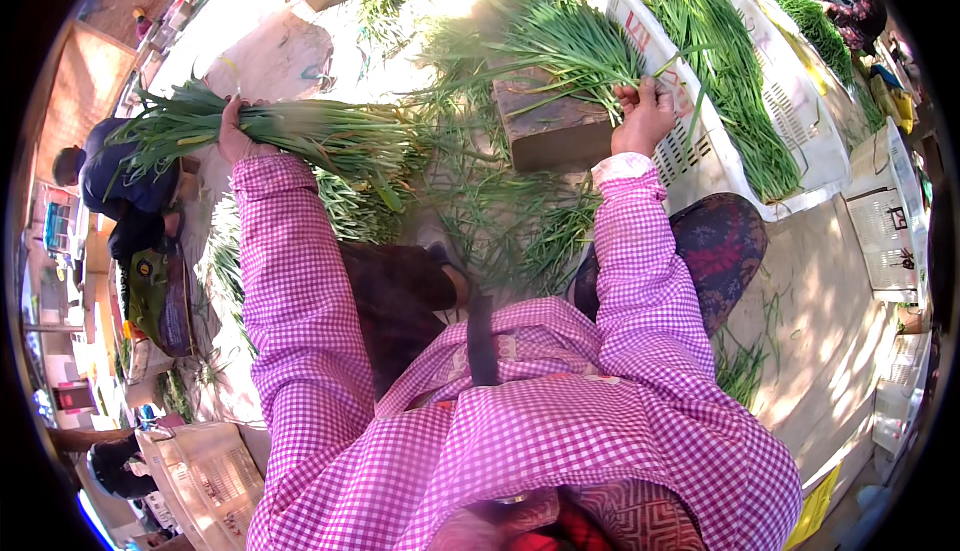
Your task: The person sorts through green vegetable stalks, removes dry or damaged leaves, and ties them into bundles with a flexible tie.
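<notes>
My left hand (238,130) is closed around a thick bunch of garlic chives (322,127), held sideways with the leaf tips to the left and the paler stalk ends to the right. More chives (360,209) lie in a heap just below that bunch. On the right, my right hand (645,117) pinches stalks at the near end of a second chive bunch (577,48). This bunch rests on a wooden block (559,130), close against the white plastic crate (694,149). Both forearms are in pink checked sleeves.
Chives (720,78) fill part of the white crate. Loose leaves (495,213) litter the ground between my feet. At the left a person (131,168) in dark clothes bends down. More crates stand at the right (881,213) and lower left (206,476).
</notes>
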A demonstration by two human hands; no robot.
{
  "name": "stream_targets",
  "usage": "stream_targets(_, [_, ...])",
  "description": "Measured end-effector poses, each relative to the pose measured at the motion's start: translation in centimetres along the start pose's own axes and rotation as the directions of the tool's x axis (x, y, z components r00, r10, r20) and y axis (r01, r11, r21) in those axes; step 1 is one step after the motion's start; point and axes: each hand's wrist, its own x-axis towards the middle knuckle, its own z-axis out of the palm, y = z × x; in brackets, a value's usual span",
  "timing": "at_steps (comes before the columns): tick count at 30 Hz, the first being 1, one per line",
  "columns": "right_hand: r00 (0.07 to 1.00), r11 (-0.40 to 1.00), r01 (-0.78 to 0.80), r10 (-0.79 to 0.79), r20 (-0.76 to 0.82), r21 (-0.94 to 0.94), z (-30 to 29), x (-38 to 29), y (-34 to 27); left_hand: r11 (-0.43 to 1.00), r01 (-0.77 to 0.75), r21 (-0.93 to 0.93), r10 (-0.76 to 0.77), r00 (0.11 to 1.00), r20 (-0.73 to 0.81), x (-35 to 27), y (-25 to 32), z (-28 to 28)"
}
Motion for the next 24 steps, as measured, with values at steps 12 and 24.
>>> stream_targets(12, [0.874, 0.989, -0.089, 0.022, 0.485, 0.117, 5.9, -7.6, -1.2, 0.821, 0.33, 0.465, -0.541, 0.708, 0.453, -11.4, -11.1, 5.2])
stream_targets(24, [0.533, 0.887, -0.436, 0.39, 0.751, -0.152, 5.4, -9.1, -0.3, 0.888, 0.402, 0.222, -0.453, 0.689, 0.565, -12.3, -6.8, 8.3])
